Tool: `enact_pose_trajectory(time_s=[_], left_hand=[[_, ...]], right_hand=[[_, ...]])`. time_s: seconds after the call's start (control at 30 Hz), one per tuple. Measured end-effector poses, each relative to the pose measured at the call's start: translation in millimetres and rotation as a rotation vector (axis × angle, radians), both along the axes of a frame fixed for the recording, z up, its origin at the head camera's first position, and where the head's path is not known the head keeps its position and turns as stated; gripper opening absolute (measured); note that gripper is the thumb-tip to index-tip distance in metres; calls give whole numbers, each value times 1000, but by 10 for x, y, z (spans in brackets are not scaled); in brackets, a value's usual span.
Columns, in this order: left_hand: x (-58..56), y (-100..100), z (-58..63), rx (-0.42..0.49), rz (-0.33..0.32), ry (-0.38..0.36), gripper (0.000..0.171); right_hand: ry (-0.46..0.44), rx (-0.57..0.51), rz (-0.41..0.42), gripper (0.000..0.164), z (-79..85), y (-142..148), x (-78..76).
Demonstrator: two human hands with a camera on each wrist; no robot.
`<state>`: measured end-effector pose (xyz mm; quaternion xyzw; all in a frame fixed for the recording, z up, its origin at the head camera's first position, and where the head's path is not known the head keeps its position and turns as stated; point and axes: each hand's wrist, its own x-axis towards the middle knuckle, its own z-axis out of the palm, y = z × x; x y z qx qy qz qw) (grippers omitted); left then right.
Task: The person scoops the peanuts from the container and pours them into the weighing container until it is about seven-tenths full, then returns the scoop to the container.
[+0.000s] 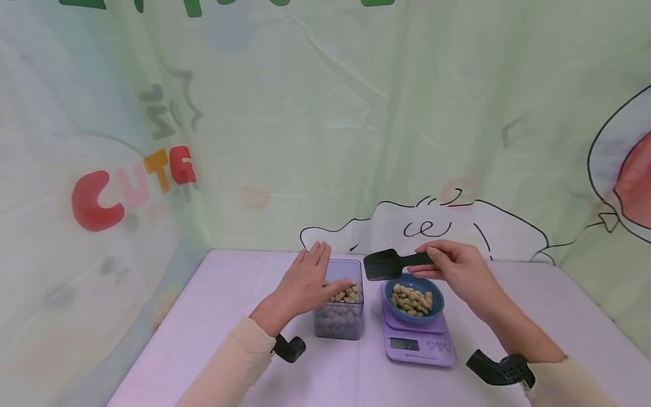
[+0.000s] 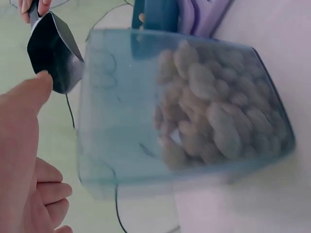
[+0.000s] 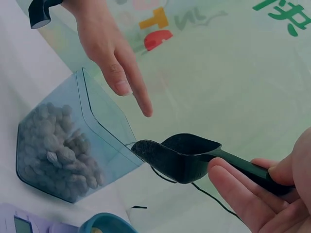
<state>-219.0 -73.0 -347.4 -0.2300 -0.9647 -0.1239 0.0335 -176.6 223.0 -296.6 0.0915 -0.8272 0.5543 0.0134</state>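
Observation:
My right hand (image 1: 460, 274) pinches the handle of a black scoop (image 1: 383, 264), holding it roughly level above the table. The scoop's bowl (image 3: 182, 155) looks bare inside and lies just right of a clear bluish container (image 1: 338, 330). Unshelled peanuts (image 2: 214, 107) partly fill that container. My left hand (image 1: 307, 282) hovers at the container's left side and over its opening, fingers straight and holding nothing. Below the right hand, a blue bowl (image 1: 414, 320) with peanuts (image 1: 411, 299) in it stands on a purple kitchen scale (image 1: 419, 347).
The scale's lit display (image 1: 404, 344) shows digits, seemingly 356. A pale cloth covers the table (image 1: 239, 316). Behind it hangs a light green printed curtain (image 1: 285, 141). Black cameras are strapped to the left wrist (image 1: 290, 349) and right wrist (image 1: 500, 370).

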Motion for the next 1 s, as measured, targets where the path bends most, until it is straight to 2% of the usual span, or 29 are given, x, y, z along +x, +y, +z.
enact_pose_trajectory(time_s=[0.2,0.37,0.53,0.8,0.9,1.0], left_hand=[[43,-232,-121,34,28,-27,103],[80,-313,-206,59,38,-58,111],[88,-294,-265,64,29,-81,110],[88,-242,-300,70,42,-55,113],[84,-233,-318,67,44,-54,113],[82,-227,-336,56,46,-49,112]], right_hand=[[-13,-32,18,37,-43,-152,-43],[-38,-51,36,35,-99,-267,-83],[-44,-58,74,32,-154,-384,-121],[-43,-54,151,28,-195,-531,-149],[-22,-21,165,27,-239,-593,-152],[37,49,176,24,-309,-651,-145]])
